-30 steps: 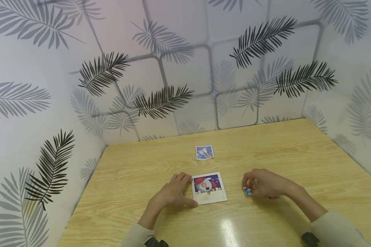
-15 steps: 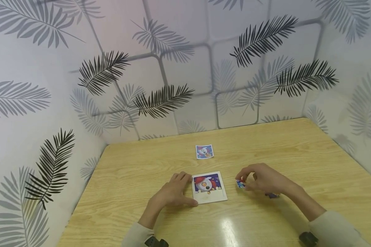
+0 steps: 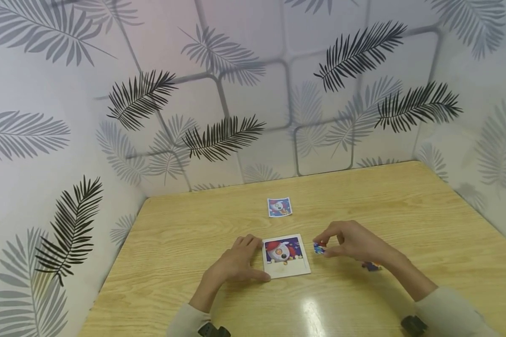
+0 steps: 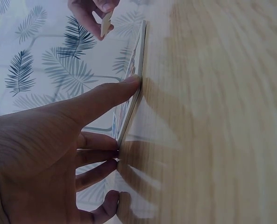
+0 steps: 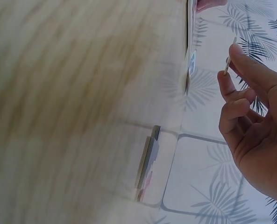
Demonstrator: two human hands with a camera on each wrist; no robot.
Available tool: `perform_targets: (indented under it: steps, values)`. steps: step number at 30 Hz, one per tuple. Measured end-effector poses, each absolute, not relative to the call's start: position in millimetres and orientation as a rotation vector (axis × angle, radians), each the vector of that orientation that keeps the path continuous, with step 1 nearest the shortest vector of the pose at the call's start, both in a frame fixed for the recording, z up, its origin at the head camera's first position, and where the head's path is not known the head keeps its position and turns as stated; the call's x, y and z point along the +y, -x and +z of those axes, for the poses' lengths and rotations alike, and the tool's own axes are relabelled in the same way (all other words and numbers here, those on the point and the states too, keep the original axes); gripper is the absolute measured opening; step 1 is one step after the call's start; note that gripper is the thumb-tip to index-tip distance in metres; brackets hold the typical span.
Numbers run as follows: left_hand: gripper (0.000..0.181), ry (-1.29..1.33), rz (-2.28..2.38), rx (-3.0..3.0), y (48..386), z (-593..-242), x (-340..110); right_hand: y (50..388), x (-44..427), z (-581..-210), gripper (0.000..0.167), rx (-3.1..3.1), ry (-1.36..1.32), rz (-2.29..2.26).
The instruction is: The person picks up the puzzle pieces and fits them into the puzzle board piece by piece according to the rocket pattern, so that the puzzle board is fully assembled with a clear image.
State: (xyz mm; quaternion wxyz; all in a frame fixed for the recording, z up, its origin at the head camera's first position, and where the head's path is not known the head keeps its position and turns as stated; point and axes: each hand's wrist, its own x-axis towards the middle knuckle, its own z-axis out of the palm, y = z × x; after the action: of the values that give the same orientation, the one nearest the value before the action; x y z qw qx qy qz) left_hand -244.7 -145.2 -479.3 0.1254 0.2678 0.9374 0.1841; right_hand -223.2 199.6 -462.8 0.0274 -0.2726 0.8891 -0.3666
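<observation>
A white-framed puzzle board (image 3: 286,269) lies on the table, its upper part filled with a picture of a white dog in a red hat and its lower part bare. The left hand (image 3: 236,262) rests at the board's left edge; in the left wrist view its thumb touches the rim (image 4: 137,70). Just right of the board, the right hand (image 3: 356,241) pinches a small blue and red puzzle piece (image 3: 319,248) between thumb and finger. The right wrist view shows this thin piece (image 5: 227,65) edge-on, held above the table.
A small printed picture card (image 3: 279,207) lies behind the board. Under the right forearm lies a dark puzzle piece (image 3: 372,266), partly covered; the right wrist view shows a piece (image 5: 149,163) on the table. A leaf-patterned wall covering (image 3: 253,93) stands behind the table (image 3: 185,224).
The right hand has lifted the blue and red piece and carried it left, toward the board. More of the dark piece on the table now shows. The left hand and the board have stayed put.
</observation>
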Motion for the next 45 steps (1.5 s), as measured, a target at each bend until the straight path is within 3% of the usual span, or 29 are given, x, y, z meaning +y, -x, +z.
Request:
perform_targets:
  steps: [27,45]
  values:
    - [0.084,-0.779,0.547,2.723,241,-478,-145,226,168,-467,0.029,2.647,0.912,-1.204]
    - [0.084,-0.77,0.524,2.741,244,-478,-145,230,142,-472,0.021,2.63,1.037,-1.131]
